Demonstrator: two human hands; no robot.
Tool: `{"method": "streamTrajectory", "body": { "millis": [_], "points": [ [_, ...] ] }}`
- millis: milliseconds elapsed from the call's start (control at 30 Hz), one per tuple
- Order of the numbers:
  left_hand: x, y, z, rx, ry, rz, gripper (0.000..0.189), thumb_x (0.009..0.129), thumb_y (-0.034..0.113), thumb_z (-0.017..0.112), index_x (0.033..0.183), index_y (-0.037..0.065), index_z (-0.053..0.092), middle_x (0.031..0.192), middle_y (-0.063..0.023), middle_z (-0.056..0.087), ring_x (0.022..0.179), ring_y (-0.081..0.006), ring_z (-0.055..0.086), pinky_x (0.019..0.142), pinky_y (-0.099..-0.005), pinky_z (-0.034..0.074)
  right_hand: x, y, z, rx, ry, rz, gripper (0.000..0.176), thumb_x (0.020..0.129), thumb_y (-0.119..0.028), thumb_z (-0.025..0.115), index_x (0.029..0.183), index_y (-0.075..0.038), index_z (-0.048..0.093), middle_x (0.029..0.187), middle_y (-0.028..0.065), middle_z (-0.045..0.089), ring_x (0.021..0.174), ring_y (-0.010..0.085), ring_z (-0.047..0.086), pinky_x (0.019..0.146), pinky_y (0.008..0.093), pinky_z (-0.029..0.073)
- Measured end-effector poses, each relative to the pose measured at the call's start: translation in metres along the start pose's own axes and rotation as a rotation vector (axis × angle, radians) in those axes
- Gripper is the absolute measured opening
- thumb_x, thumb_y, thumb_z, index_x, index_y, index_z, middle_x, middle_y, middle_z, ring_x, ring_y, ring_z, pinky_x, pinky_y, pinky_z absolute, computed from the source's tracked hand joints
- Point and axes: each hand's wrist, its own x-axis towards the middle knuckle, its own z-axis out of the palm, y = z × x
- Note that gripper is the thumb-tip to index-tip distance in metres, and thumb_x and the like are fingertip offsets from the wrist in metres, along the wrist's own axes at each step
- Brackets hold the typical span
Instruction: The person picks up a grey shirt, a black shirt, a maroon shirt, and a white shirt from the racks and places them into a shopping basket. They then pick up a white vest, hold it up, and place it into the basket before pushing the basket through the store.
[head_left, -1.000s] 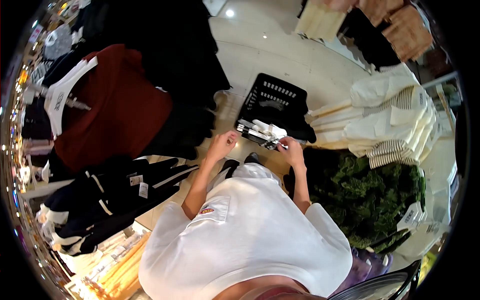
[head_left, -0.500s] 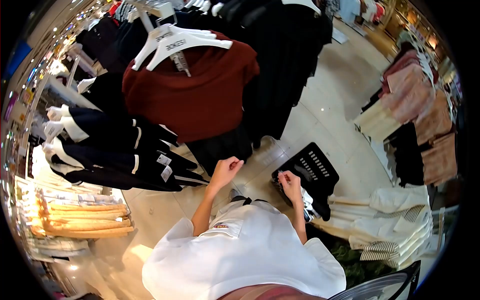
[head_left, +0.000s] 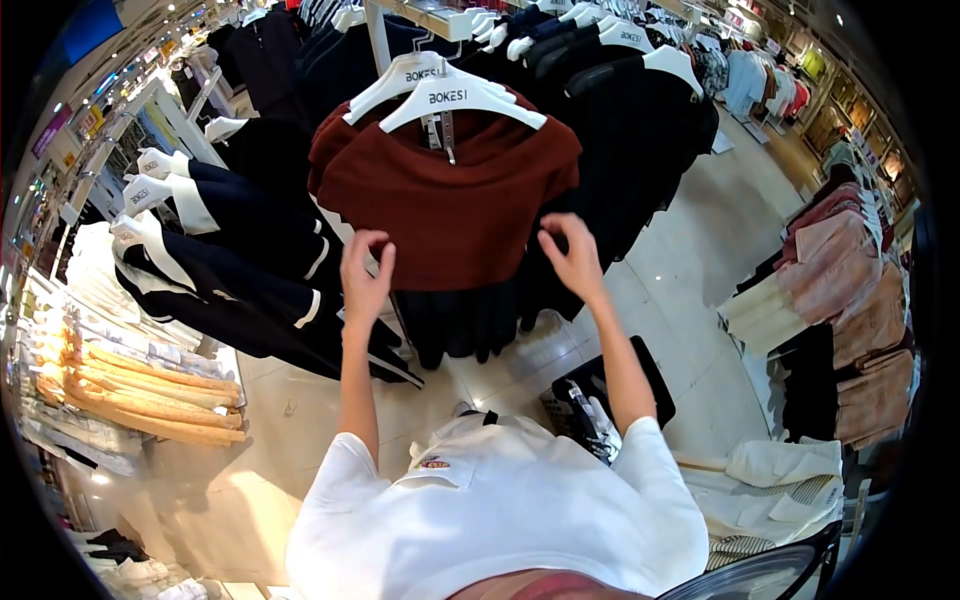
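Observation:
A dark red top hangs from a white hanger printed BOKESI, with a second hanger just behind it. My left hand is raised at the lower left side of the top, fingers curved and apart from the thumb, holding nothing. At the opposite side my right hand is lifted near the sleeve edge, also open with bent fingers. Below the hem, black garments hang down. A size tag strip shows at the neckline.
Navy garments with white trim hang at left, above yellow clothes. Black clothes fill the rack to the right. A black basket with items inside stands on the tiled floor. Pink clothes hang far right.
Both hands have risen from near my waist and moved apart to either side of the red top; their fingers have opened. My view has tilted up toward the rack.

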Motion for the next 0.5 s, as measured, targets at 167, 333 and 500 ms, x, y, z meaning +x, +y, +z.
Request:
{"method": "streamTrajectory", "body": {
  "millis": [167,333,500],
  "points": [
    [0.064,-0.005,-0.022,0.093,0.156,0.086,0.029,0.082,0.015,0.065,0.107,0.006,0.055,0.110,-0.0132,0.052,0.105,-0.0311,0.052,0.092,-0.0383,0.040,0.090,-0.004,-0.003,-0.297,0.176,-0.205,0.037,0.078,-0.011,0.065,0.111,-0.005,0.050,0.110,0.0137,0.052,0.103,0.0320,0.050,0.090,0.0390,0.040],
    [0.109,-0.014,-0.012,0.189,0.246,0.123,0.038,0.081,0.023,0.067,0.112,0.007,0.055,0.113,-0.0136,0.051,0.106,-0.0331,0.051,0.093,-0.0409,0.039,0.134,0.016,0.011,-0.455,0.096,-0.241,0.044,0.077,-0.023,0.068,0.113,-0.007,0.049,0.107,0.0138,0.051,0.102,0.0328,0.051,0.089,0.0415,0.040],
    [0.116,-0.018,-0.008,0.113,0.089,0.060,0.037,0.081,0.028,0.067,0.111,0.008,0.057,0.103,-0.0173,0.060,0.097,-0.0328,0.058,0.085,-0.0389,0.045,0.158,0.023,0.014,-0.494,0.007,-0.072,0.030,0.078,-0.032,0.066,0.089,-0.006,0.057,0.077,0.0122,0.061,0.072,0.0323,0.061,0.066,0.0419,0.049]
  ]
}}
